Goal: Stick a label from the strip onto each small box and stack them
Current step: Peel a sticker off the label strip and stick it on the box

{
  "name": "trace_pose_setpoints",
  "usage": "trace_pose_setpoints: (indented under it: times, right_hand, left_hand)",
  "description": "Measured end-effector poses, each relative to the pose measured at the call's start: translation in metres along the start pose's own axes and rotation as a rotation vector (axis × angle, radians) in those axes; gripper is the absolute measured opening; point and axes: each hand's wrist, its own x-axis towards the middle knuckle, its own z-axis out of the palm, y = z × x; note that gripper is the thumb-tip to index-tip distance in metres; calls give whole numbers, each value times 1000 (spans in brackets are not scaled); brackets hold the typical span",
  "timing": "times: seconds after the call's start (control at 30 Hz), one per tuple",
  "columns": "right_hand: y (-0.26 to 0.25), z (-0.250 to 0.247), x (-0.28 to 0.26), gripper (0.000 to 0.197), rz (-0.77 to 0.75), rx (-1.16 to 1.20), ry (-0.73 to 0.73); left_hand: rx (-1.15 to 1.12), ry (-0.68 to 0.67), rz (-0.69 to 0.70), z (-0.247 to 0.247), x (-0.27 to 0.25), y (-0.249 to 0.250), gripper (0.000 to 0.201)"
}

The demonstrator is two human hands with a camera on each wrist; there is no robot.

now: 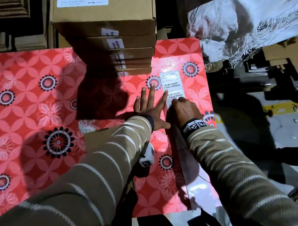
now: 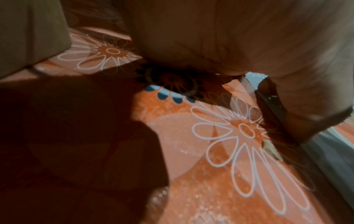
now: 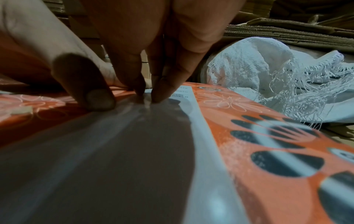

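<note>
My left hand (image 1: 146, 106) lies flat, fingers spread, beside the white label strip (image 1: 173, 88) on the red floral table (image 1: 28, 114), while my right hand's (image 1: 183, 110) curled fingertips (image 3: 159, 92) pinch a label, right of the stacked brown cardboard boxes (image 1: 106, 27).

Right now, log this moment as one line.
left hand flat, steadying label strip | right hand picking at a label | box stack sealed

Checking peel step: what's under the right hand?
The label strip on the red floral table cover; the right hand has fingertips down on it. The label beneath is mostly covered, its text unreadable.
</note>
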Motion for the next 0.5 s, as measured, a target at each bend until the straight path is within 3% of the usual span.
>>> trace_pose_setpoints:
  times: [0.5]
  right_hand:
    - [5, -2, -1, 28, -33, 25, 26]
  left_hand:
    - [18, 16, -5, 2, 1, 0, 127]
